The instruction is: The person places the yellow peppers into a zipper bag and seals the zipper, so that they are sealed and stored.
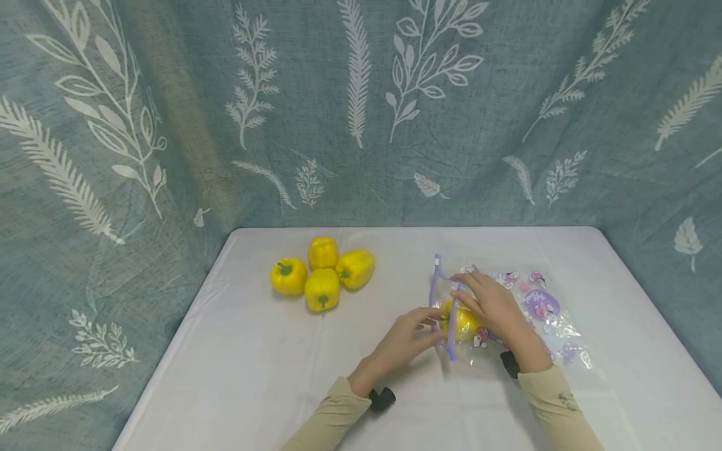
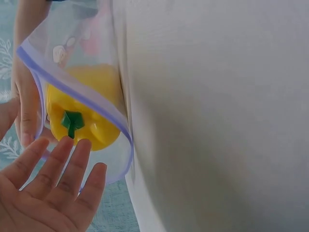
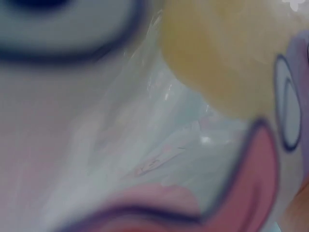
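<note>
A clear zip bag (image 1: 544, 329) with a purple zip edge and pink and purple cartoon prints lies on its side, its mouth gaping to the left. Just inside the mouth sits a yellow bell pepper (image 2: 87, 108), its green stem facing out. My left hand (image 1: 403, 341) is at the opening with fingers extended; in the left wrist view the fingertips (image 2: 83, 145) are by the stem. My right hand (image 1: 493, 304) holds the bag's upper rim near the zip. Through printed plastic, the right wrist view shows a blurred yellow pepper (image 3: 217, 53).
Several yellow bell peppers (image 1: 322, 289) stand grouped on the left of the white-covered table (image 1: 237, 376). A blue-grey leaf-patterned curtain (image 1: 321, 113) hangs behind the table and along its sides. Black wrist devices (image 1: 382, 399) are on both wrists.
</note>
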Motion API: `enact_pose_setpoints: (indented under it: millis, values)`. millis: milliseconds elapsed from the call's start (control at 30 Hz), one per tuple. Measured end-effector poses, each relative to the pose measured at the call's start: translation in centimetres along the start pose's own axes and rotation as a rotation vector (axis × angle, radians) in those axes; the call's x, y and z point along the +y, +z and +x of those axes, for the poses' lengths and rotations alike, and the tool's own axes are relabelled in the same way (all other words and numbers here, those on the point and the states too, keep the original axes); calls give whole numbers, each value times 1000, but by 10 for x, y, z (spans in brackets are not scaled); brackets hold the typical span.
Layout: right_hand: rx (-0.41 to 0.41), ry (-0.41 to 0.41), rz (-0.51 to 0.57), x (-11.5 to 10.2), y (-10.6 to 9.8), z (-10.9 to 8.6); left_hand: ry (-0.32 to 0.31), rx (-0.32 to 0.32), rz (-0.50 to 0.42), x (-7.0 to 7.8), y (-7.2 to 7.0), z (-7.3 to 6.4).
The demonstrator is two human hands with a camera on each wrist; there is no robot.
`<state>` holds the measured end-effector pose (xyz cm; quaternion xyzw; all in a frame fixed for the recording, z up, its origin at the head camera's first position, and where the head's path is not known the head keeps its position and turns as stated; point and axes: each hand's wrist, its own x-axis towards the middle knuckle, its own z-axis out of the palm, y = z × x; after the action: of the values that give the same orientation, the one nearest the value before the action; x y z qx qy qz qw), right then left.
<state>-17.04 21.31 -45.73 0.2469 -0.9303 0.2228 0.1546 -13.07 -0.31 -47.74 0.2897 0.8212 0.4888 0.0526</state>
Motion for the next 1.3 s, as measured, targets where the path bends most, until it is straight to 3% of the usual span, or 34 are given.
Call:
enact_pose_setpoints:
  millis: [467,867,1300]
  values:
    - [28,-23,-37,0,3,1,31,-37,56,2,4,-1]
    - [38,-11,-55,-3,1,1,41,-82,43,2,7,-2]
    - [53,-15,-70,-3,1,2,11,-124,24,4,8,-2]
